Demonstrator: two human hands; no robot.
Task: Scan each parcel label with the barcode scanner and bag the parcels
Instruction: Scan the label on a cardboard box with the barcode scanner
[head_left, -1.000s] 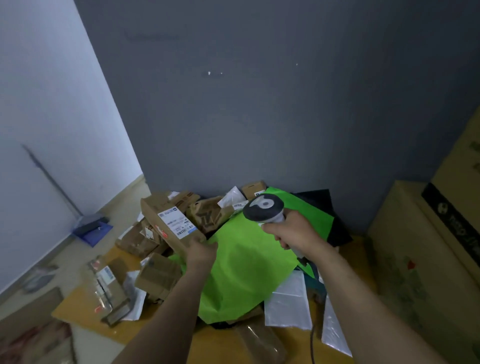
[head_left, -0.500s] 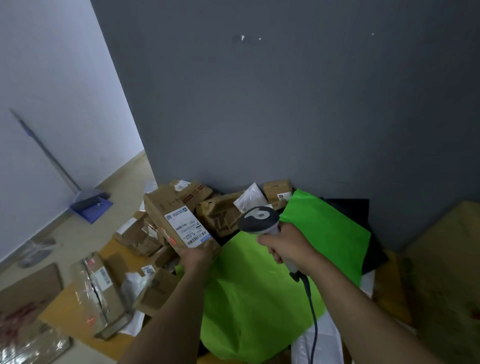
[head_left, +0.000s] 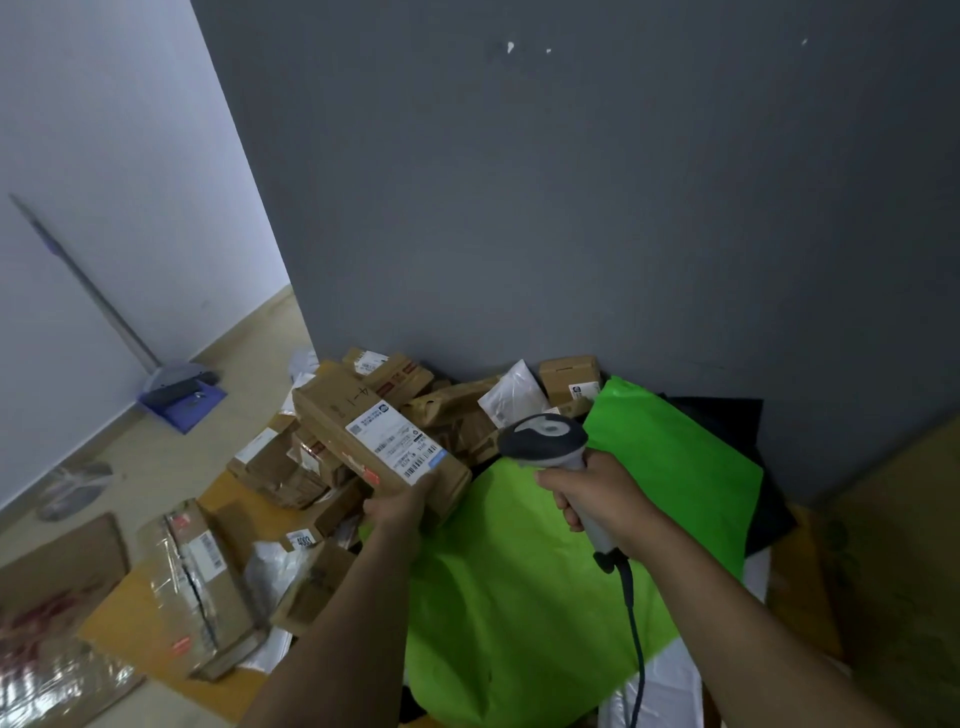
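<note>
1. Yellow mat (head_left: 117, 623) on the floor, close by, with a big green bag (head_left: 519, 597) lying flat across it.
2. Over the green bag, right hand (head_left: 597, 493) with fingers curled tight round the handle of the barcode scanner (head_left: 545, 434); dark cord (head_left: 636, 623) hanging down from it.
3. Just to the left, left hand (head_left: 400, 506) gripping the near end of a long brown parcel (head_left: 332, 415), held up in the air, white label (head_left: 397, 441) facing up, near the scanner's grey head.
4. Lower left, a taped box (head_left: 197, 587) lying on the mat.
5. Farther back, a heap of brown boxes (head_left: 452, 410), a white pouch (head_left: 511, 397) and a small box (head_left: 569, 376) against the grey wall (head_left: 571, 208); black bag (head_left: 727, 415) behind the green one.
6. Far left, a blue dustpan (head_left: 182, 395) on the floor by the white wall.
</note>
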